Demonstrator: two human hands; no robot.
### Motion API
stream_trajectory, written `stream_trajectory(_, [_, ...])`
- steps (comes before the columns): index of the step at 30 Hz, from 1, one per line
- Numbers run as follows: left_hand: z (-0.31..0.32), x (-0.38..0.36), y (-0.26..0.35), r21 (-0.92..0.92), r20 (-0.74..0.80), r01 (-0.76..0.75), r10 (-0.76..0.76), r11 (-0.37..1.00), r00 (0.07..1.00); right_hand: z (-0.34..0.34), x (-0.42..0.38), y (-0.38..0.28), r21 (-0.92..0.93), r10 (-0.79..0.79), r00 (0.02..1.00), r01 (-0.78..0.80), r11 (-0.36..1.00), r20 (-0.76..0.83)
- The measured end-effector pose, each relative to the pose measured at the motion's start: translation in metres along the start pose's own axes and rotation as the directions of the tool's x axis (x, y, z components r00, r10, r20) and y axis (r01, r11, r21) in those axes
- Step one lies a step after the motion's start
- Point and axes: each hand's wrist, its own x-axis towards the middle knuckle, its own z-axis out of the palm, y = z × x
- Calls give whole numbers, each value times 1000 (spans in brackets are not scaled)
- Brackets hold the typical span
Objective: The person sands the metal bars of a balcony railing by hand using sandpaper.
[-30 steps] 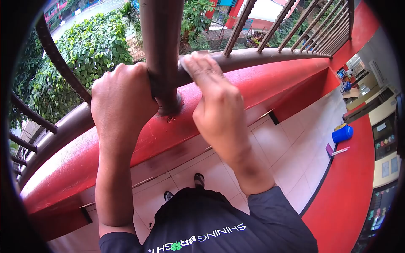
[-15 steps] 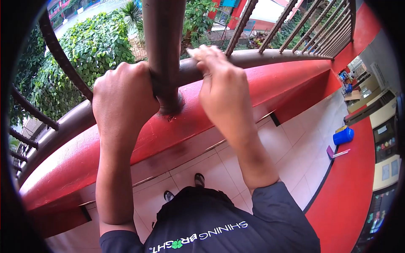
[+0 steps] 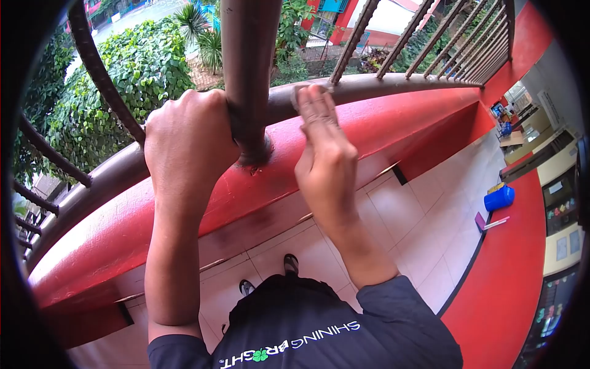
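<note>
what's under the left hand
The brown lower rail runs under the left hand, beside the upright post; the covered stretch and the fingertips are hidden.

A tiled, open-air upper walkway, perhaps a school's, with metal railing, red ledge and greenery beyond.

upright post cropped, held item mostly hidden

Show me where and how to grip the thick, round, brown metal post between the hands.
I'd take the post's bare shaft above its junction with the brown tubular rail, from the person's side, fingers wrapped around. It's round with open sides there; lower down, the rail meets it and the left hand crowds it.
</note>
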Motion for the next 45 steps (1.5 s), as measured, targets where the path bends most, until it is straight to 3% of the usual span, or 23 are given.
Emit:
stream_trajectory(1, [-1,0,0,7,10,10,-10,1000,1000,-2,2,4,-24,90,995,-91,996,-48])
stream_trajectory(2, [-1,0,1,13,23,16,-16,1000,1000,5,-1,-4,-61,43,994,-49,997,-105])
stream_trajectory(5, [-1,1,1,-2,15,23,-23,1000,1000,13,-18,-26,-6,-56,998,56,998,10])
stream_trajectory(7, [-2,0,2,7,16,10,-11,1000,1000,1,0,6,-70,3,995,-10,998,-98])
stream_trajectory(13, [-2,0,1,18,5,1,-1,1000,1000,14,-21,-18,13,-51,998,51,999,19])
stream_trajectory(16, [-2,-1,2,14,3,15,-15,1000,1000,-3,4,30,-120,212,963,-233,965,-165])
stream_trajectory(17, [-2,-1,3,11,4,26,-26,1000,1000,-2,-1,26,-123,211,964,-231,965,-159])
stream_trajectory(19, [-3,1,5,0,0,37,-37,999,999,4,-8,-7,-24,15,997,-17,1000,-74])
stream_trajectory(21, [-2,-1,5,-4,8,36,-36,999,999,6,-14,-2,-28,18,1000,-18,999,13])
stream_trajectory(23, [-2,0,4,-2,5,39,-39,999,999,-7,7,50,-97,122,960,-150,984,-250])
stream_trajectory(24, [-2,0,4,-3,3,46,-46,999,999,-18,20,61,-132,182,944,-225,965,-276])
stream_trajectory(27, [-1,1,5,-11,-37,29,-29,1000,999,-15,21,46,-184,13,991,-37,982,-130])
stream_trajectory(29, [-1,0,6,-3,-18,48,-48,999,999,-27,34,55,-151,19,992,-38,988,-124])
stream_trajectory(31, [-3,0,8,-9,-21,68,-69,998,997,-47,59,79,-73,149,989,-147,986,23])
stream_trajectory(32, [-3,0,10,-9,-21,71,-71,997,997,-52,60,77,-37,129,990,-128,991,53])
stream_trajectory(35, [-1,1,11,9,-35,63,-63,998,997,-51,30,46,-147,-6,998,14,989,56])
stream_trajectory(36, [-1,3,12,11,-37,68,-68,998,997,-49,32,50,-96,-9,999,13,995,38])
stream_trajectory(37, [-2,2,13,24,-40,89,-88,996,995,-50,39,55,-92,-6,999,10,996,44])
stream_trajectory(39, [-3,1,17,36,-37,105,-103,994,994,-55,61,68,126,144,982,-158,979,119])
stream_trajectory(41, [-4,2,16,28,-15,92,-92,995,996,-53,57,68,137,137,986,-149,979,90])
stream_trajectory(43, [-5,3,16,29,-1,104,-104,994,995,-60,44,61,63,59,995,-64,996,75])
stream_trajectory(44, [-5,3,17,24,23,116,-117,993,993,-60,38,73,-24,-86,996,86,996,3])
stream_trajectory(45, [-6,3,17,25,22,114,-114,993,993,-67,32,77,-25,-85,996,85,996,0])
